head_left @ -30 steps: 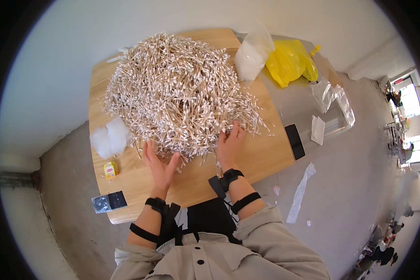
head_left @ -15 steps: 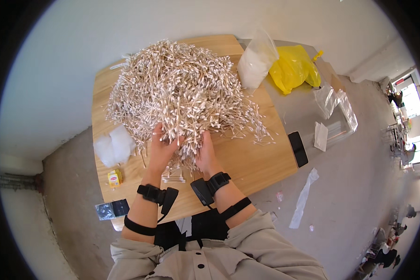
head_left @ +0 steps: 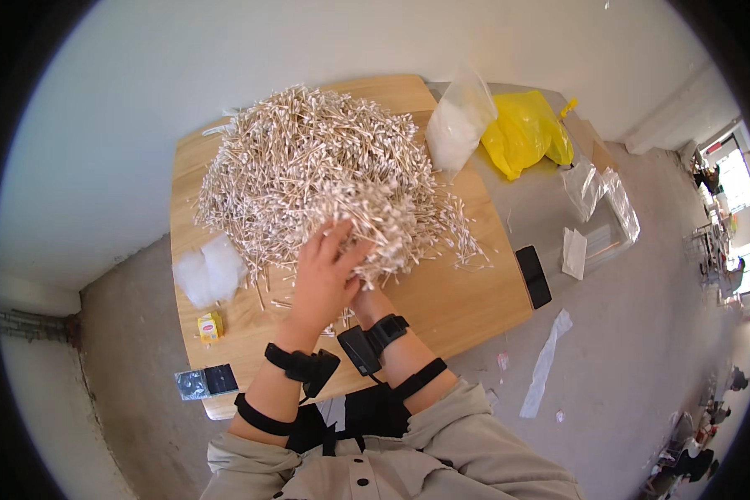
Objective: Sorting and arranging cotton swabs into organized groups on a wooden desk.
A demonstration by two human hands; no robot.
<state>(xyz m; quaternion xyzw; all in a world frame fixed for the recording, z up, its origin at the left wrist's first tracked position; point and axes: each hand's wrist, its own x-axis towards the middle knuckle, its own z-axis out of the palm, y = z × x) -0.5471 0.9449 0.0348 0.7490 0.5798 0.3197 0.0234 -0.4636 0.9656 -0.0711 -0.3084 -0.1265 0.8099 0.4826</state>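
Note:
A big heap of cotton swabs (head_left: 300,158), with white tips and pale sticks, covers much of the wooden table (head_left: 450,300). At the heap's near edge a thick loose bunch of cotton swabs (head_left: 367,229) is gathered between my hands, blurred by motion. My left hand (head_left: 325,279) curls its fingers over the bunch's near left side. Partly behind it, my right hand (head_left: 370,302) supports the bunch from below and the right; its fingers are mostly hidden by the left hand and the swabs. A few stray swabs lie by my wrists.
Left on the table are a pad of white cotton (head_left: 211,271), a small yellow box (head_left: 210,327) and a dark flat packet (head_left: 207,381). At right are a clear bag with white contents (head_left: 458,125), a yellow plastic bag (head_left: 525,137), a black phone (head_left: 533,275) and crumpled clear wrapping (head_left: 621,204).
My left hand has shifted right and over the bunch, now overlapping my right hand. The bunch has moved slightly right and tilted. The whole view has dropped a little.

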